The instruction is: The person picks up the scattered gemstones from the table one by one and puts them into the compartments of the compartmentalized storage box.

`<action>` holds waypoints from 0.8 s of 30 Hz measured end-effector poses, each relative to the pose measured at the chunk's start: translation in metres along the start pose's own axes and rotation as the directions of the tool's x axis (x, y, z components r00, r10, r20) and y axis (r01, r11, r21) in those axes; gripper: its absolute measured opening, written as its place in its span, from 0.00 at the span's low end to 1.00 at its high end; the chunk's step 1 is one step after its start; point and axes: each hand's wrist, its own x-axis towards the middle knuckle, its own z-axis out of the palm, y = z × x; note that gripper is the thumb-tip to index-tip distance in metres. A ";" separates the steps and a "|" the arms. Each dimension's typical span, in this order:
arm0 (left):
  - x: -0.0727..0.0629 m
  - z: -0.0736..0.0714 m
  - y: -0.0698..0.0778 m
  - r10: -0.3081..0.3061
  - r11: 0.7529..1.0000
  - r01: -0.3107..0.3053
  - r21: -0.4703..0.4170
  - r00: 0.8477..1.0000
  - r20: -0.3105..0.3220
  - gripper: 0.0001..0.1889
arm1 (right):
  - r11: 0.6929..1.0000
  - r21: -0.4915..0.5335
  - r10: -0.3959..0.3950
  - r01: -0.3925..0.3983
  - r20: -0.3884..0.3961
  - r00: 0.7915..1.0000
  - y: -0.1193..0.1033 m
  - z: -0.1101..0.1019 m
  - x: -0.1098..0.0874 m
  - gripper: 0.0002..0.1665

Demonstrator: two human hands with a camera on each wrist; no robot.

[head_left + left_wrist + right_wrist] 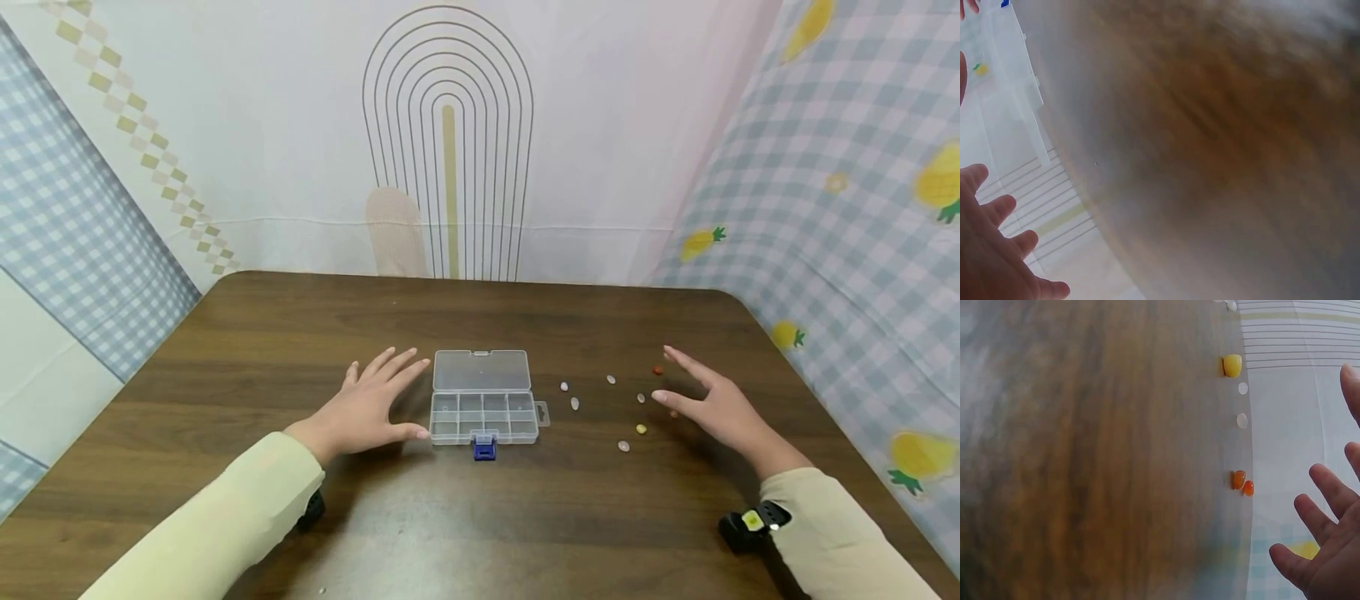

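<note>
A clear plastic compartment box sits mid-table, its lid folded back and a blue latch at the front. My left hand is just left of it, fingers spread, thumb tip close to its front left corner. To the box's right lie several small pebble-like pieces: whitish ones such as this oval piece, a yellow piece, a red piece and an orange piece. Beside them, my right hand has extended fingers and a thumb held apart, with nothing in its grasp.
The brown wooden table reaches back to a patterned cloth. Checked cloth with pineapples hangs along the right. A tiny pale speck lies near the front. Dark wrist cameras, such as the right one, sit under both sleeves.
</note>
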 end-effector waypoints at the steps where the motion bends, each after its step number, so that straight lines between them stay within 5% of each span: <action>1: 0.001 0.001 0.000 -0.002 1.000 0.002 -0.001 1.000 0.008 0.50 | 1.000 0.005 -0.002 0.002 0.000 1.000 0.000 0.000 0.000 0.49; 13: 0.004 0.003 0.006 -0.005 1.000 0.007 -0.014 0.991 0.131 0.49 | 1.000 0.010 -0.004 0.004 0.022 1.000 0.000 -0.001 0.002 0.46; 24: 0.007 0.004 0.008 -0.010 1.000 0.012 -0.009 0.986 0.167 0.46 | 0.999 0.038 -0.022 0.021 0.042 0.999 0.004 0.002 0.001 0.41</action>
